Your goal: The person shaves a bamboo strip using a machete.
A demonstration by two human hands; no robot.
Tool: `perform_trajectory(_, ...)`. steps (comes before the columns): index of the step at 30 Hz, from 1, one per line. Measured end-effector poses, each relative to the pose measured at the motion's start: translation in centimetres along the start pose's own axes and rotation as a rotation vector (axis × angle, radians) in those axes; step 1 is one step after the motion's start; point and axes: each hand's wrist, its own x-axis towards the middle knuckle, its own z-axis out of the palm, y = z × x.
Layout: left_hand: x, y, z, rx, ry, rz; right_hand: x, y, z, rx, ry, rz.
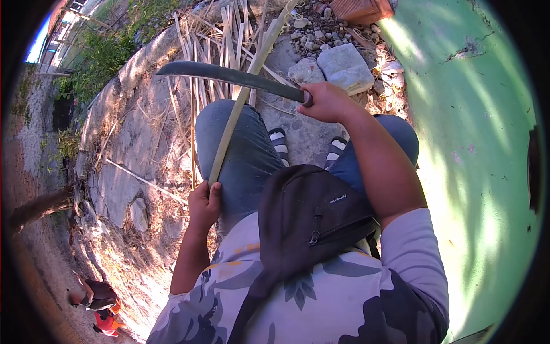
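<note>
My right hand (325,102) is closed around the handle of a machete (240,75), whose dark curved blade points to the left. The blade crosses over a long pale green strip, like split bamboo or a palm stalk (230,127), and seems to lie against it. Down at the strip's near end, my left hand (204,200) grips it beside my left knee. The strip slants up past the blade to the top of the view. Beyond my knees lies a pile of thin pale strips (226,37).
A green wall (470,114) runs along the right. Concrete blocks (345,67), gravel (312,37) and a brick (361,10) lie ahead. A black sling bag (309,212) hangs on my chest. Two people (103,304) are at the lower left. Bushes (106,57) grow at the upper left.
</note>
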Motion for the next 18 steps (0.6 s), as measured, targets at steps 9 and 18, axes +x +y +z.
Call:
perform_trajectory(9,0.0,0.14,0.03,0.01,0.01,0.005,-0.16,-0.33,-0.2,0.001,-0.01,0.019)
perform_trajectory(18,-0.04,-0.12,0.07,0.017,0.012,-0.007,-0.18,-0.43,-0.3,-0.003,-0.021,0.02)
